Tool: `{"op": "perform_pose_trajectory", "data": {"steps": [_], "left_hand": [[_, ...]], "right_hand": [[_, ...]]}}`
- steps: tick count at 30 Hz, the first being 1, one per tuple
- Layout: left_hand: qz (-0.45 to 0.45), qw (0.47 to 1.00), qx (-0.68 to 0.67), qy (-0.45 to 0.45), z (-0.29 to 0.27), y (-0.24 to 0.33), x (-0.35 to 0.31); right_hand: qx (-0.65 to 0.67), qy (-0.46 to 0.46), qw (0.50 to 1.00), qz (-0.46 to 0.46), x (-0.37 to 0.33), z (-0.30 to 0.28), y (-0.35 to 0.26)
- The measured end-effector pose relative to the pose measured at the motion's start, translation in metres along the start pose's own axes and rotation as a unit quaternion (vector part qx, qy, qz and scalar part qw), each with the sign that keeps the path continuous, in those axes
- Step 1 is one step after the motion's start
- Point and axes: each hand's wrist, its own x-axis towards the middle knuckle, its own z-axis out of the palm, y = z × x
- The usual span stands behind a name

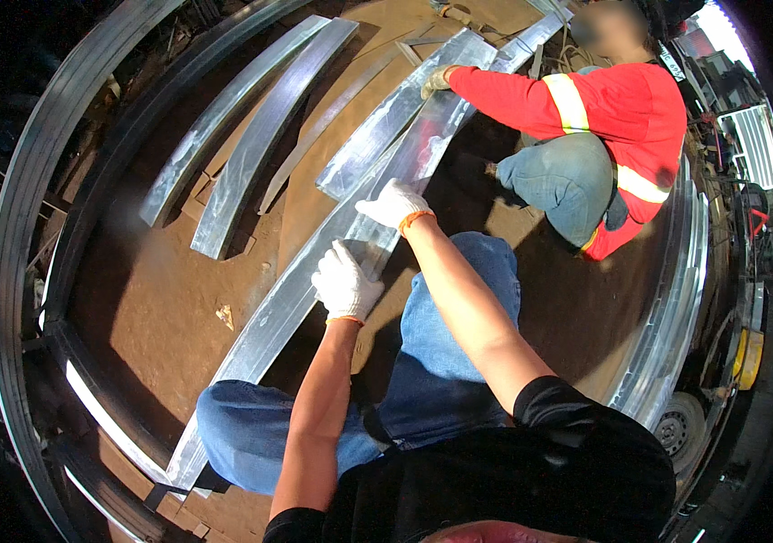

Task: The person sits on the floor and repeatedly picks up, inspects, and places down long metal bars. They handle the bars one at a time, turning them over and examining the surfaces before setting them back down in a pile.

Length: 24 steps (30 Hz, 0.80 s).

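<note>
On the brown ground (124, 312), a long bar (282, 323) of shiny metal runs slantwise from low on the left to high on the right. The left hand (347, 283) and the right hand (393, 206), both in white gloves, rest on it with bent fingers. I cannot tell if they grip it. The person's knee (241, 425) hides part of the bar near its low end. A short bar (373, 136) lies close along the left side of the long one. Another person (585, 109), in a red top, squats on the right and reaches a gloved hand (436, 82) to the bars. Farther left lie a thin strip (336, 118) and two loose bars (269, 149). A bar pile (667, 317) sits far right, near a wheel (678, 430).
</note>
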Motion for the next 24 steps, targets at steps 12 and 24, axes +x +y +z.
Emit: {"op": "perform_pose_trajectory", "data": {"steps": [12, 24], "left_hand": [[0.094, 0.977, 0.11, 0.154, 0.003, -0.018, -0.005], [0.097, 0.995, -0.015, 0.009, -0.049, -0.073, 0.01]], "right_hand": [[0.514, 0.105, 0.834, 0.169, 0.018, 0.037, 0.014], [0.593, 0.028, 0.789, 0.155, 0.047, 0.065, 0.022]]}}
